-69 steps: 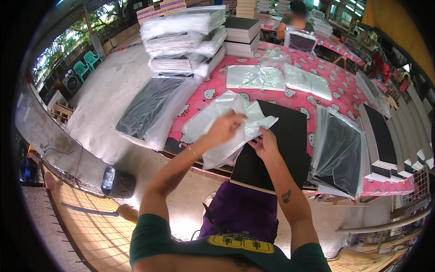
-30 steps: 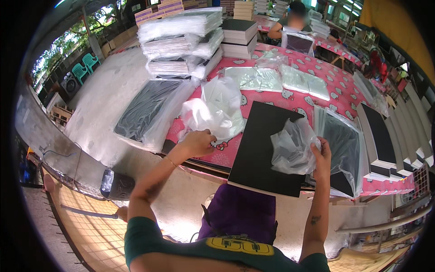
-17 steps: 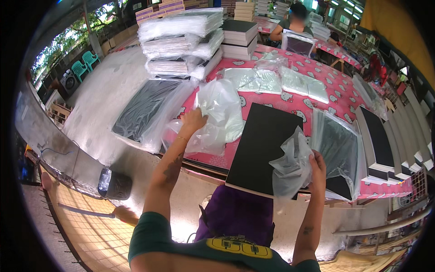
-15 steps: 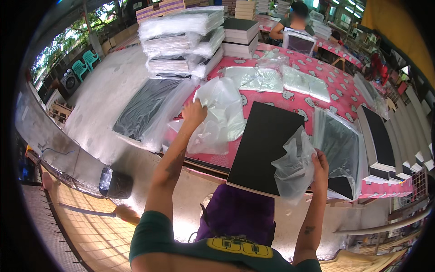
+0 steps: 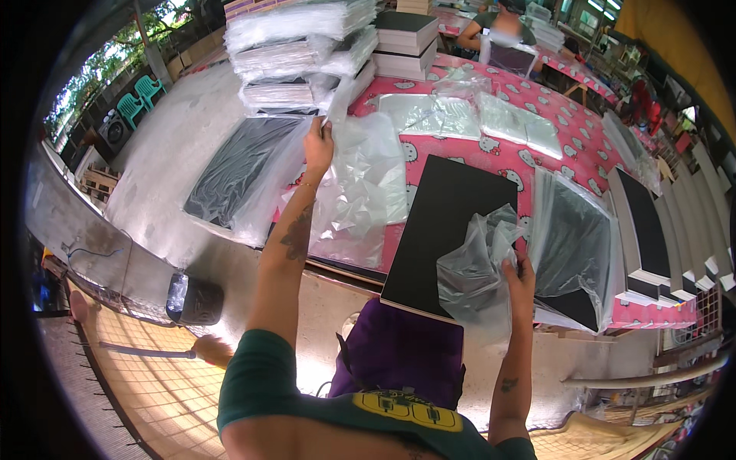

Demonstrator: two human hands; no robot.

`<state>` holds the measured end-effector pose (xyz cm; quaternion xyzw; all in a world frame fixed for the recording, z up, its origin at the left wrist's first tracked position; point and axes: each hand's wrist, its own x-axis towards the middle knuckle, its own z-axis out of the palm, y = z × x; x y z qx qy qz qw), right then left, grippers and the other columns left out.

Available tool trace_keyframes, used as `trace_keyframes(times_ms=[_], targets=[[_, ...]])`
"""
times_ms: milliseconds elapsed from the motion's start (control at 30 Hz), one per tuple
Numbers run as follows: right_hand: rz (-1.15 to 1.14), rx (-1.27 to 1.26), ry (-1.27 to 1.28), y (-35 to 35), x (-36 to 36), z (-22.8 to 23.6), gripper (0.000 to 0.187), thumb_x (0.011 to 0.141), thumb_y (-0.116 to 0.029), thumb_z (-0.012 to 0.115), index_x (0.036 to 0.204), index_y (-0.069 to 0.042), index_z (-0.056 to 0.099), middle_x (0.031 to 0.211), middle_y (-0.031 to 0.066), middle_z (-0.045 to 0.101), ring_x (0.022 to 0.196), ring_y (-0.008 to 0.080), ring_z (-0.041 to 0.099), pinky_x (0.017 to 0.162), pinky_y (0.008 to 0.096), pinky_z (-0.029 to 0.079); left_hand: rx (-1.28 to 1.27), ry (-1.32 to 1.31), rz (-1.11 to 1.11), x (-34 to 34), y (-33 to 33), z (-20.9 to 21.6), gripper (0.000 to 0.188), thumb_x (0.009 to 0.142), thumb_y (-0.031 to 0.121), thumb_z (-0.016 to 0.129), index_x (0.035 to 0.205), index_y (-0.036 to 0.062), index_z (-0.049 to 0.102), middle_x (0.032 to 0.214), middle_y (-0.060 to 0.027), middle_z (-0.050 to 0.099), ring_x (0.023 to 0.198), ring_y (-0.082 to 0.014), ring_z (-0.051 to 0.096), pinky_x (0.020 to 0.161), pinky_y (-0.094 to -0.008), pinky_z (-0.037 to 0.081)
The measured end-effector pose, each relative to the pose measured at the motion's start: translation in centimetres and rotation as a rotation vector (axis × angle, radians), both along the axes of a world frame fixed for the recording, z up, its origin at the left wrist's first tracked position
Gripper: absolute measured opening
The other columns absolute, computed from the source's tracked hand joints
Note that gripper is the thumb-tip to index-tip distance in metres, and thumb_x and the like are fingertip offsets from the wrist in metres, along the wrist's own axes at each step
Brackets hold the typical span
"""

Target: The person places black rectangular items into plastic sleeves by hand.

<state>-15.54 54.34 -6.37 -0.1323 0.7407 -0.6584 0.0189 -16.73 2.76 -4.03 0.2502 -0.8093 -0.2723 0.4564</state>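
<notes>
Plainly, in the head view, the person's left hand [image 5: 319, 147] reaches to the far left, its fingers pinching the edge of a clear plastic sheet [image 5: 372, 172], which spreads to the right of that hand and toward the near side, lying wrinkled on the bench [image 5: 589, 184] with its pink patterned cover. The right hand [image 5: 521, 274], nearer and to the right, grips a crumpled plastic film [image 5: 477, 264] by its right side; the film hangs just left of that hand, over the near right part of a large black book [image 5: 429, 218]. The book lies flat between the two hands, its near edge by the bench's near edge. Left of the sheet lies a plastic-covered black book [image 5: 244, 170], with a tall wrapped stack [image 5: 295, 57] beyond it. Right of the right hand are a plastic-covered bundle [image 5: 575, 234] and, farther right, a row of thick books [image 5: 642, 218]. On the far side lie two flat plastic packs, a left one [image 5: 429, 116] and a right one [image 5: 523, 126].
</notes>
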Motion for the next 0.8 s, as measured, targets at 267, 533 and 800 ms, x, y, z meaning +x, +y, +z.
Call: trace_keyframes(times_ms=[267, 533, 800], targets=[[0.005, -0.008, 0.003, -1.4, 0.6, -0.2, 0.042, 0.089, -0.021, 0.061, 0.122, 0.004, 0.052, 0.114, 0.0121, 0.058, 0.105, 0.0197, 0.053, 0.093, 0.0310, 0.039, -0.460, -0.686, -0.105, 5.2, 1.0, -1.6, 0.059, 0.091, 0.048, 0.051, 0.138, 0.0125, 0.043, 0.143, -0.0275, 0.034, 0.130, -0.0440, 0.035, 0.102, -0.0546, 0.033], [0.140, -0.558, -0.462, 2.0, 2.2, 3.5, 0.055, 0.092, -0.034, 0.058, 0.134, -0.001, 0.045, 0.132, 0.0141, 0.048, 0.120, 0.0255, 0.048, 0.101, 0.0378, 0.039, -0.213, -0.869, 0.009, 1.3, 7.8, -5.3, 0.094, 0.074, 0.086, 0.030, 0.147, 0.0273, 0.029, 0.151, -0.0286, 0.016, 0.139, -0.0528, 0.005, 0.101, -0.0740, 0.000], [0.212, -0.283, -0.386, 3.9, 4.2, 2.3, 0.058, 0.085, -0.019, 0.065, 0.131, 0.009, 0.043, 0.124, 0.0158, 0.054, 0.113, 0.0216, 0.052, 0.097, 0.0318, 0.039, -0.427, -0.670, -0.097, 2.1, 8.4, 0.7, 0.064, 0.089, 0.055, 0.051, 0.142, 0.0203, 0.039, 0.144, -0.0250, 0.034, 0.133, -0.0428, 0.032, 0.101, -0.0677, 0.024]])
